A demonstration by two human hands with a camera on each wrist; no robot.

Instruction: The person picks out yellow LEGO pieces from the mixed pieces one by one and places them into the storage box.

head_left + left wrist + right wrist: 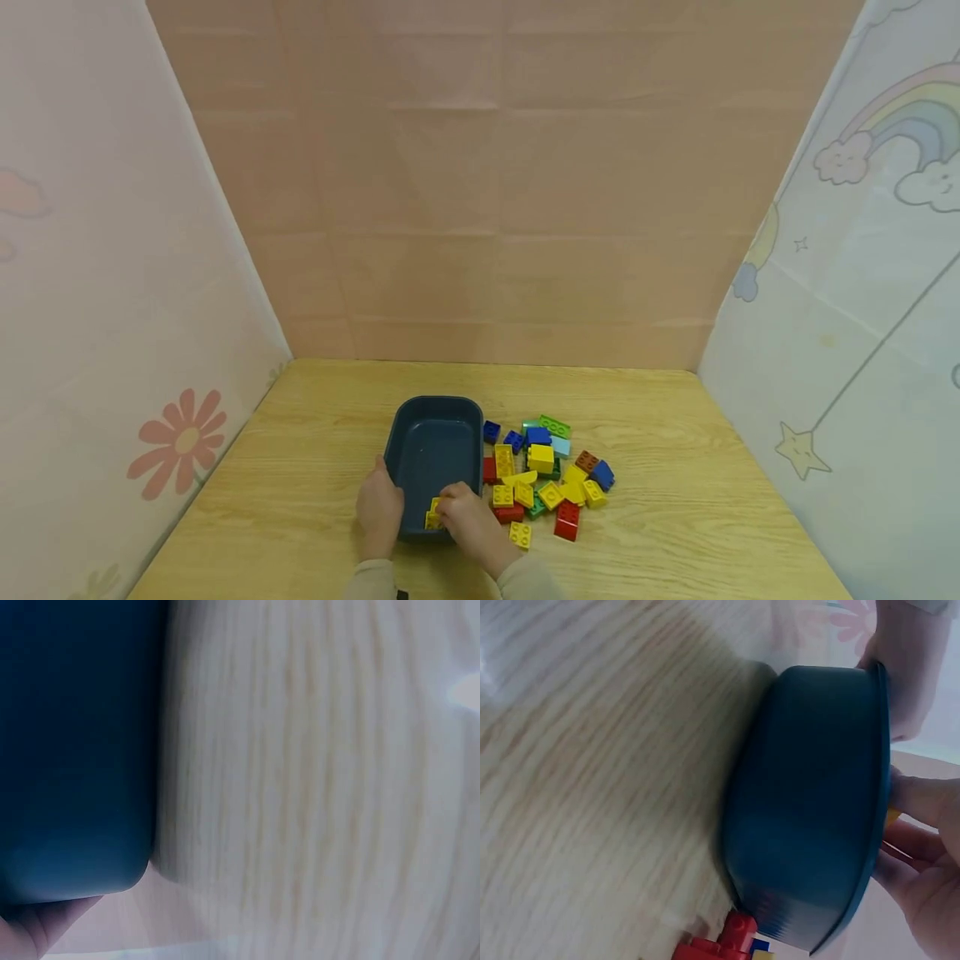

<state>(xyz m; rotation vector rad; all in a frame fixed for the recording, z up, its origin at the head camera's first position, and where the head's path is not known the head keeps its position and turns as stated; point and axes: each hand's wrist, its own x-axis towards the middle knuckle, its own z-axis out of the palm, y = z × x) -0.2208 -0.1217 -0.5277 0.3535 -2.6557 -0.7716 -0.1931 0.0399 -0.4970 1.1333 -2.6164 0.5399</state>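
Observation:
A dark blue rectangular box (437, 446) stands on the table, its near end toward me. My left hand (379, 510) holds its left wall near the front corner; the left wrist view shows a bit of that hand (30, 934) beside the box's side (75, 750). My right hand (472, 521) reaches over the near right rim and pinches a yellow toy building brick (434, 506) low in the box. In the right wrist view the right hand's fingers (922, 799) mostly hide the brick, with a sliver of yellow showing.
Right of the box lies a loose pile of toy bricks: yellow (541, 458), red (567, 521), blue (602, 475), green (555, 426) and brown (587, 461). A yellow brick (520, 535) lies near my right wrist. Fabric walls (495, 208) bound the wooden table (315, 417).

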